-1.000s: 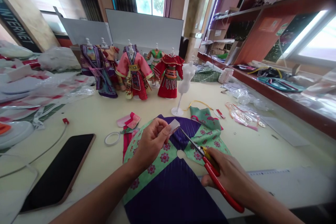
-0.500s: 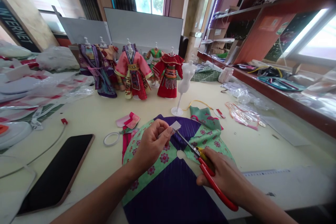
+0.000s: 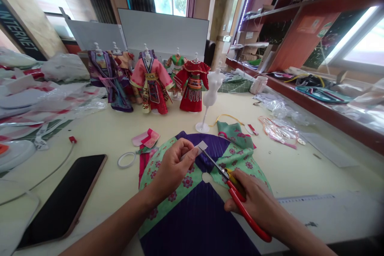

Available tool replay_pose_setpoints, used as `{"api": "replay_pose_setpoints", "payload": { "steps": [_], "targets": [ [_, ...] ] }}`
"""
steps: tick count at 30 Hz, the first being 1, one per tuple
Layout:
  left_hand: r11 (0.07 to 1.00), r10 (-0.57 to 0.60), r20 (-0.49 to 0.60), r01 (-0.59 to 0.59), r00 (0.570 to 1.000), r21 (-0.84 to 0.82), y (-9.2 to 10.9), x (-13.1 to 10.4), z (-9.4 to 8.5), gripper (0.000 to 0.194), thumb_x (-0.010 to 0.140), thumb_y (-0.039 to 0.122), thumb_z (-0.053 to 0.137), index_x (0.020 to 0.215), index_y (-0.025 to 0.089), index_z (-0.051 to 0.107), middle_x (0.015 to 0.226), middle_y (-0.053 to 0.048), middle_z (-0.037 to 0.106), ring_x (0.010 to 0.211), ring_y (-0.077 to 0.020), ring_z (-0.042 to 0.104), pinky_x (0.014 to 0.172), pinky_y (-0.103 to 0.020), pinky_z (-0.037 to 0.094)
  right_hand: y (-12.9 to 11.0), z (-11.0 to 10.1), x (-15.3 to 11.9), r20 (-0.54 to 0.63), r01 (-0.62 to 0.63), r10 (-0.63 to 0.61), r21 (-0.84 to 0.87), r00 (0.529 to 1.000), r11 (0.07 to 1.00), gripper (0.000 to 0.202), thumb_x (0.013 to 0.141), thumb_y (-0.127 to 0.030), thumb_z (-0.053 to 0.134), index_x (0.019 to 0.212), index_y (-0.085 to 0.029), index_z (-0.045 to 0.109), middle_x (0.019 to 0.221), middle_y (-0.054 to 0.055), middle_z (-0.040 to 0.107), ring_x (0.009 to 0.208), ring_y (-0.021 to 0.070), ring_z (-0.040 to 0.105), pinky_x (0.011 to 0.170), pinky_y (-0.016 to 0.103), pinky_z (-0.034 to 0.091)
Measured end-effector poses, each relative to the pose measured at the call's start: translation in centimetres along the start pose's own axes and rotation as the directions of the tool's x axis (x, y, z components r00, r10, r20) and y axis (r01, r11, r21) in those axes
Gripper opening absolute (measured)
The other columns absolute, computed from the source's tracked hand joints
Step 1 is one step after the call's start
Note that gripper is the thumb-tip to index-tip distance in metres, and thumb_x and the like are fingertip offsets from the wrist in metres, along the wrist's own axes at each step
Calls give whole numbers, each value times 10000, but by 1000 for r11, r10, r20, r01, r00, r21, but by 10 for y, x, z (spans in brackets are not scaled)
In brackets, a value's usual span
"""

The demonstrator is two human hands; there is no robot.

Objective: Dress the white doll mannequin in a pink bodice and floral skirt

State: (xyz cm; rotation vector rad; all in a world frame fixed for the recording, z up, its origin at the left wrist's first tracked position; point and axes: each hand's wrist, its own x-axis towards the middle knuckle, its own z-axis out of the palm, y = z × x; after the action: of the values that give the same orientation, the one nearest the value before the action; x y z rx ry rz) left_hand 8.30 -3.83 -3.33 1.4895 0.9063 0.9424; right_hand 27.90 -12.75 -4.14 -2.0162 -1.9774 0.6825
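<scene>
Between thumb and fingers, my left hand [image 3: 177, 164] pinches a small whitish strip [image 3: 202, 145]. My right hand [image 3: 253, 194] grips scissors [image 3: 244, 210] with red and yellow handles, their blade tips at the strip's lower edge. Beneath both hands lies a round cloth piece [image 3: 198, 216] of dark purple and green floral panels, with a small hole near its middle. A green floral cloth [image 3: 235, 132] with a yellow cord lies at its upper right. Pink fabric scraps [image 3: 150, 138] rest at its upper left.
A phone [image 3: 64, 200] and a white ring [image 3: 126, 160] lie at left. Behind stand dressed mannequins [image 3: 152, 84] and a bare white mannequin [image 3: 212, 92]. Plastic bags [image 3: 277, 130] and a ruler [image 3: 306, 198] lie at right. Bagged material [image 3: 63, 68] fills the far left.
The view has shifted very slightly. The whitish strip has moved a little to the right relative to the scissor tips; both hands keep nearly the same places and holds.
</scene>
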Motion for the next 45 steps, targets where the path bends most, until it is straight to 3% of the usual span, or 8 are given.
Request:
{"api": "replay_pose_setpoints", "payload": {
  "steps": [17,25,32,45],
  "targets": [
    [1000,0,39,0,999,3,-3,-1,0,225,871,376,502,772,182,442,538,76,415,471,-52,323,428,-175,259,-5,3,2,26,-51,50,52,998,997,343,677,-345,691,731,-214,378,617,-61,495,581,138,443,541,249,263],
    [1000,4,48,-4,999,16,-3,0,0,214,873,357,505,766,180,449,541,80,412,465,-47,331,420,-164,267,-2,3,2,30,-27,26,50,999,998,388,700,-448,684,730,-213,377,627,-52,496,580,142,438,543,258,261],
    [999,8,60,-10,998,41,-5,1,0,226,877,376,498,769,183,454,521,85,403,451,-49,317,415,-167,255,-3,3,2,30,-53,52,43,998,998,340,689,-362,677,723,-214,373,626,-53,489,583,139,438,538,253,255],
    [1000,5,66,-7,998,30,-8,1,-1,238,875,400,501,774,190,453,535,76,414,461,-56,323,420,-173,259,-3,6,3,37,-61,58,61,998,996,353,697,-373,680,714,-216,364,612,-61,486,567,132,431,531,250,262]
  ]
}}
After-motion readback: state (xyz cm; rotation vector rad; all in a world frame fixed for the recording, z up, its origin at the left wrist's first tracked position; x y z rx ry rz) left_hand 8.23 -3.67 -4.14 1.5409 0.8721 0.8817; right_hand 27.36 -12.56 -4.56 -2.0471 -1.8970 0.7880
